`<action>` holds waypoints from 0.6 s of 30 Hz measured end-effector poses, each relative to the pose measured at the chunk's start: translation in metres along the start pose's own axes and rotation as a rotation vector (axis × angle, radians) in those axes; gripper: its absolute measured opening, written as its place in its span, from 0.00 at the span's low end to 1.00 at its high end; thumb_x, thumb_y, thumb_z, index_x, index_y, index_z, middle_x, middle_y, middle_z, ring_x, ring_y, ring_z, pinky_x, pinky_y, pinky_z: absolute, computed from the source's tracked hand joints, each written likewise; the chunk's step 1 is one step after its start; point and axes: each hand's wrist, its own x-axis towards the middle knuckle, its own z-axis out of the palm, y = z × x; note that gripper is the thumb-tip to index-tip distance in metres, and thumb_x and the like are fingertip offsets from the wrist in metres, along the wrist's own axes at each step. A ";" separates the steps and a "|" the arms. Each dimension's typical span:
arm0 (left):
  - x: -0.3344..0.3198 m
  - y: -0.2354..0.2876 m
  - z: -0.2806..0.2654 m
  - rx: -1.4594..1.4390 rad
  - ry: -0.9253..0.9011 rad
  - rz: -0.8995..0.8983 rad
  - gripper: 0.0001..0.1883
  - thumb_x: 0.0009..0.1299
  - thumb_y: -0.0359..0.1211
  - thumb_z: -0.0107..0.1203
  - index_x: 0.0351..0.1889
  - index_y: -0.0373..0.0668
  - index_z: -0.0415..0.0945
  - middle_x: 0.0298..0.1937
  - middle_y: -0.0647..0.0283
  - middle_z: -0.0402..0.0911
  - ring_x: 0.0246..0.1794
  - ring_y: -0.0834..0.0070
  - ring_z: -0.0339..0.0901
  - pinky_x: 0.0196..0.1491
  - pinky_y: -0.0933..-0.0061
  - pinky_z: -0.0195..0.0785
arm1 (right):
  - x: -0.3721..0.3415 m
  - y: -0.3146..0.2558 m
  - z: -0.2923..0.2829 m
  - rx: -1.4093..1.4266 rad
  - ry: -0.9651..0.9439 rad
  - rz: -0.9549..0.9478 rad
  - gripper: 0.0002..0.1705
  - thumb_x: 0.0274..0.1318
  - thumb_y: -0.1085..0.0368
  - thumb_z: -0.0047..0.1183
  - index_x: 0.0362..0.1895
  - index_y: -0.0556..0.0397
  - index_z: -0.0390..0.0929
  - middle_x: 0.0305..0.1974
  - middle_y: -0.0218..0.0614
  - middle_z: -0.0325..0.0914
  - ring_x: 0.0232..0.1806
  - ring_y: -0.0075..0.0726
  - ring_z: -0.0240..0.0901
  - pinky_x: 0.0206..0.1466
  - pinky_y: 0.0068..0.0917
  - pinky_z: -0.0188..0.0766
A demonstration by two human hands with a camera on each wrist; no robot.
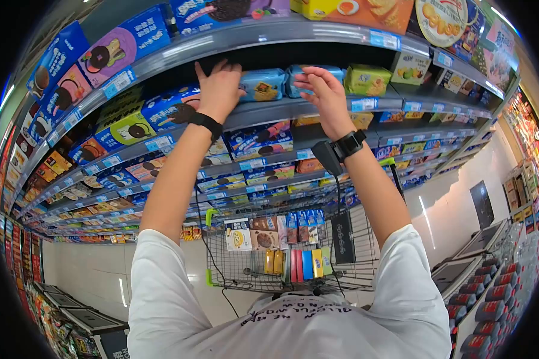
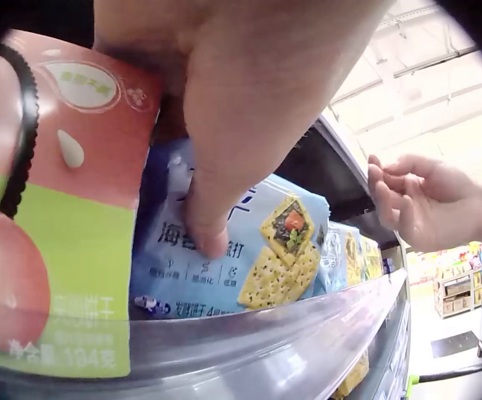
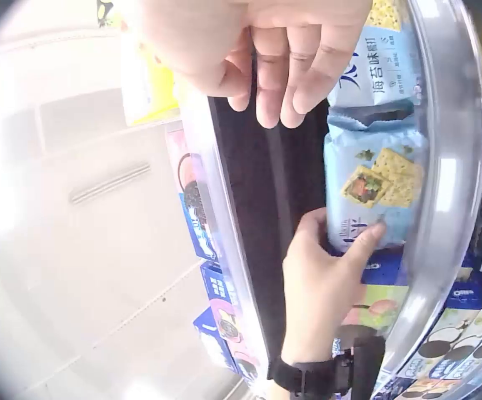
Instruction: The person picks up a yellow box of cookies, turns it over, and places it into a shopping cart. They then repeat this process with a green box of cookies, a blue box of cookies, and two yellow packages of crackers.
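Note:
My left hand (image 1: 218,90) is at a light blue cracker pack (image 2: 287,250) on the shelf, thumb across its printed front and fingers reaching over behind it. In the right wrist view this pack (image 3: 378,187) stands upright behind the clear shelf lip. My right hand (image 1: 326,96) hovers at a second blue cracker pack (image 1: 291,84), its fingers loosely bent with nothing in them. A pink and green cookie box (image 2: 74,192) stands close beside the left hand. Part of the left hand's fingers is hidden behind the first pack.
A green pack (image 1: 367,81) stands to the right on the same shelf (image 1: 269,109). Overhead runs another shelf edge (image 1: 269,36) with biscuit boxes. Below my arms is a wire shopping cart (image 1: 221,275) holding several boxes and packs. Bottles (image 1: 485,311) stand at lower right.

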 end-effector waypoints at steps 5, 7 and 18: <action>0.000 -0.003 -0.008 -0.109 0.168 0.054 0.25 0.53 0.38 0.66 0.50 0.47 0.72 0.49 0.61 0.78 0.52 0.62 0.75 0.62 0.48 0.58 | -0.007 0.012 -0.018 -0.075 -0.041 0.097 0.11 0.63 0.65 0.45 0.47 0.50 0.76 0.45 0.32 0.79 0.45 0.24 0.74 0.45 0.23 0.70; 0.001 -0.005 -0.012 -0.141 0.208 0.063 0.25 0.54 0.38 0.66 0.50 0.47 0.72 0.48 0.59 0.78 0.49 0.61 0.76 0.60 0.54 0.63 | -0.008 0.015 -0.025 -0.116 -0.060 0.129 0.11 0.63 0.65 0.45 0.47 0.49 0.76 0.44 0.31 0.79 0.45 0.23 0.74 0.45 0.23 0.70; -0.024 0.031 -0.056 -0.473 0.412 0.080 0.22 0.53 0.30 0.66 0.46 0.41 0.74 0.45 0.57 0.77 0.47 0.57 0.75 0.46 0.63 0.70 | -0.027 0.015 -0.060 0.459 -0.175 0.399 0.16 0.66 0.58 0.45 0.54 0.49 0.70 0.45 0.35 0.79 0.43 0.28 0.76 0.43 0.23 0.72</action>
